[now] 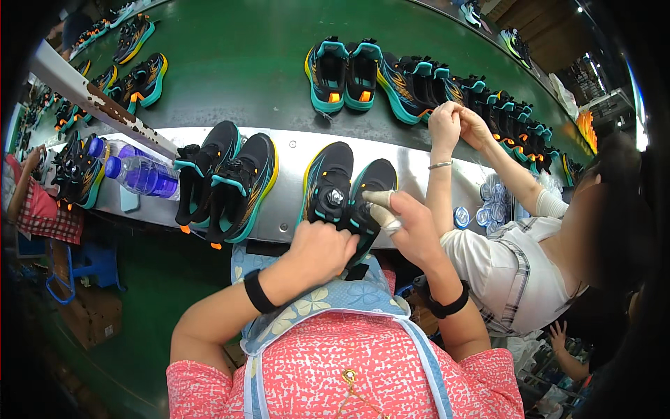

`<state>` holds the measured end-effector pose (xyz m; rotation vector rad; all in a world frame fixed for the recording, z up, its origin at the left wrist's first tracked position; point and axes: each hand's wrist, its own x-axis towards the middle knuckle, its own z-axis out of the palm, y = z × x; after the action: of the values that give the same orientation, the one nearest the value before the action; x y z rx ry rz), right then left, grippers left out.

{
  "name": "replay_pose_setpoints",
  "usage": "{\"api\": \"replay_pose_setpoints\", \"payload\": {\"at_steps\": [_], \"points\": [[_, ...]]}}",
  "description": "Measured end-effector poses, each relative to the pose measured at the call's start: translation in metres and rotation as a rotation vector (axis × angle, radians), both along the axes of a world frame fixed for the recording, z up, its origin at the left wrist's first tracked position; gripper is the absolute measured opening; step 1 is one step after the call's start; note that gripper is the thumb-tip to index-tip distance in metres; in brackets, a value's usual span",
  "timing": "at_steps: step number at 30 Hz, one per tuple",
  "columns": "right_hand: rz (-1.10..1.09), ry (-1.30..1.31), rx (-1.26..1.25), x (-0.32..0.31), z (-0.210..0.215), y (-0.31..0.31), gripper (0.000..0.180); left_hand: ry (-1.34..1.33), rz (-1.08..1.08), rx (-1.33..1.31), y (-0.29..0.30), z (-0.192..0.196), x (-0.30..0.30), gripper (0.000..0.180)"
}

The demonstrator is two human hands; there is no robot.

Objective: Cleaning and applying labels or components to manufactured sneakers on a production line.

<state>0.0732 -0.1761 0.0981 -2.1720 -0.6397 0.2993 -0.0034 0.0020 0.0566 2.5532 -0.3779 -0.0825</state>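
Note:
A pair of black sneakers with yellow and teal soles lies before me, toes pointing away: a left sneaker [329, 167] and a right sneaker [377, 176]. A round dial [335, 197] shows on the tongue of the left one. My left hand [317, 248] is closed over the collars at the heel end, its fingertips hidden. My right hand [408, 223], with pale covers on two fingers, pinches at the dial area of the right sneaker, which those fingers partly hide. Left of them, another matching pair [241, 181] rests on the metal ledge.
Purple-labelled bottles [143, 174] lie by a chipped metal post [105, 105]. Paired sneakers [326, 77] line the green conveyor [230, 63]. At right, a co-worker's hands [453, 129] meet above the ledge [412, 167], near a bag of round blue-white items [494, 202].

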Motion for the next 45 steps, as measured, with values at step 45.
{"api": "replay_pose_setpoints", "payload": {"at_steps": [45], "points": [[-0.13,-0.22,-0.206,0.192,-0.087,0.073,0.054,0.2,0.419,0.642,0.231,-0.017,0.251,0.053]]}}
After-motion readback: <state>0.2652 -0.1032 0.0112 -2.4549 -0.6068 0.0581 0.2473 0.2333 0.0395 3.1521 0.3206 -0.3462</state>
